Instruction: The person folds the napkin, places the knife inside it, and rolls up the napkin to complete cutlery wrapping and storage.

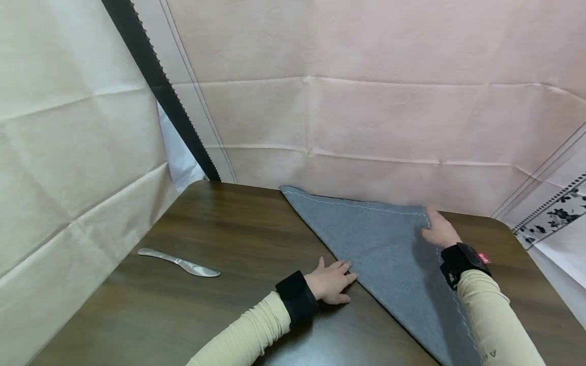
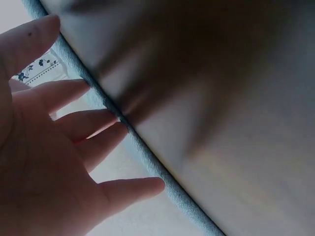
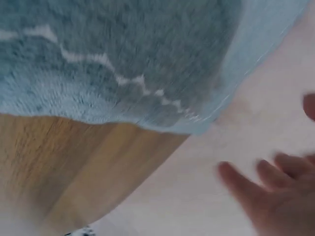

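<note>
Left hand and right hand; triangular blue-gray cloth between them

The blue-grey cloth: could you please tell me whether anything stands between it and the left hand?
Nothing visible does: the left hand reaches right to the long edge of the blue-grey cloth, and the knife lies farther left.

a brown wood-grain table with rounded far corners reflects soft light near its front. behind it hangs a creased, pale pinkish sheet, its fold lines running across and down; a cream sheet hangs along the left. a black strip with a jagged edge slants between them, and at right a white band carries dark floral print
</note>
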Action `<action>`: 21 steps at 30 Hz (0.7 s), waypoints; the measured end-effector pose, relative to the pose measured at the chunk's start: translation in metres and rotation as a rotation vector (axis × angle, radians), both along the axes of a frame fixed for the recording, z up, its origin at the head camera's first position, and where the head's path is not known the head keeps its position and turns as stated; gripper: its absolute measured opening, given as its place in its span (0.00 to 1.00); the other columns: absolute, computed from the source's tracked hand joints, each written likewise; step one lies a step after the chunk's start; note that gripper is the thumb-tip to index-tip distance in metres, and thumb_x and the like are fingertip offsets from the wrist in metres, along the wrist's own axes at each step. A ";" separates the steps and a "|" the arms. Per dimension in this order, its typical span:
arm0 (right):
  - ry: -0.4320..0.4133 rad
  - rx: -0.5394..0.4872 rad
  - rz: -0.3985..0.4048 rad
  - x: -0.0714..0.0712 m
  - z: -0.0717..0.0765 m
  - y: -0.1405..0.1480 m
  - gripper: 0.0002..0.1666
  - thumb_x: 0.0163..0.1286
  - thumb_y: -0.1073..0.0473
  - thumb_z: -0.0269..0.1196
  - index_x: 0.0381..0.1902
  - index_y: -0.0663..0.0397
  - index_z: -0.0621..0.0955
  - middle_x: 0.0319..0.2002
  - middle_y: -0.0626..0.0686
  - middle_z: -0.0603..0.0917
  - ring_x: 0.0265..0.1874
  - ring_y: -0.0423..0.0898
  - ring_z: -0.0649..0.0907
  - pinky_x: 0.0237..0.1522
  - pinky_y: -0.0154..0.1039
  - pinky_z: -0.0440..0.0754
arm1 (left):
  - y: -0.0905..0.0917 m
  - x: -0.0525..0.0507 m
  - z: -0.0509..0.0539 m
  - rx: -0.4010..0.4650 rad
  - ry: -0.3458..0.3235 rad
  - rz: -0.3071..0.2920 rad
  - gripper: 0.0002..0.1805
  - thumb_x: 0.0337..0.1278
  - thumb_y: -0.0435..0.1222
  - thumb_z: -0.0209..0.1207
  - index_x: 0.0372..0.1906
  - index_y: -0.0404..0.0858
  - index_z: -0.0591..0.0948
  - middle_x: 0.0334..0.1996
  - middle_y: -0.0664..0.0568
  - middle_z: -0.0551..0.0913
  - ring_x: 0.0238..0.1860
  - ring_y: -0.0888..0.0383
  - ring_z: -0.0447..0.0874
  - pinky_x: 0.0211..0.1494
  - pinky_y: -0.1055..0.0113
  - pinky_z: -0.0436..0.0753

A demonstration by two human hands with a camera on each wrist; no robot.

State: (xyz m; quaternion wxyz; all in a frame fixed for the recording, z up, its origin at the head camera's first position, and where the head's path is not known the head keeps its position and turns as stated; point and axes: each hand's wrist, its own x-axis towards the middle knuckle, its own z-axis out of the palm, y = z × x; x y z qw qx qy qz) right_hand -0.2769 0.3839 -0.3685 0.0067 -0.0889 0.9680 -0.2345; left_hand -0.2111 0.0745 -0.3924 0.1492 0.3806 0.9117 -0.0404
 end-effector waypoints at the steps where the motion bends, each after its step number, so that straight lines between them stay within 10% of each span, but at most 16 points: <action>1: -0.043 0.038 0.015 0.005 0.000 -0.005 0.38 0.62 0.66 0.51 0.63 0.82 0.49 0.60 0.80 0.53 0.59 0.73 0.55 0.57 0.61 0.55 | -0.001 -0.002 0.000 0.009 -0.006 -0.006 0.32 0.60 0.52 0.51 0.68 0.54 0.59 0.69 0.55 0.53 0.69 0.60 0.47 0.65 0.48 0.54; 13: -0.284 0.268 0.081 0.071 -0.011 -0.092 0.43 0.64 0.40 0.54 0.61 0.73 0.64 0.58 0.75 0.64 0.58 0.69 0.64 0.54 0.60 0.62 | -0.040 -0.067 -0.003 0.088 -0.016 0.106 0.27 0.65 0.45 0.48 0.68 0.45 0.61 0.69 0.50 0.55 0.69 0.55 0.49 0.62 0.39 0.50; 21: -0.259 0.428 0.045 0.081 -0.021 -0.111 0.46 0.58 0.38 0.59 0.62 0.68 0.66 0.60 0.74 0.62 0.57 0.72 0.63 0.48 0.64 0.66 | -0.048 -0.073 -0.008 0.073 -0.048 0.154 0.26 0.66 0.43 0.47 0.67 0.44 0.62 0.69 0.49 0.55 0.69 0.55 0.50 0.61 0.38 0.50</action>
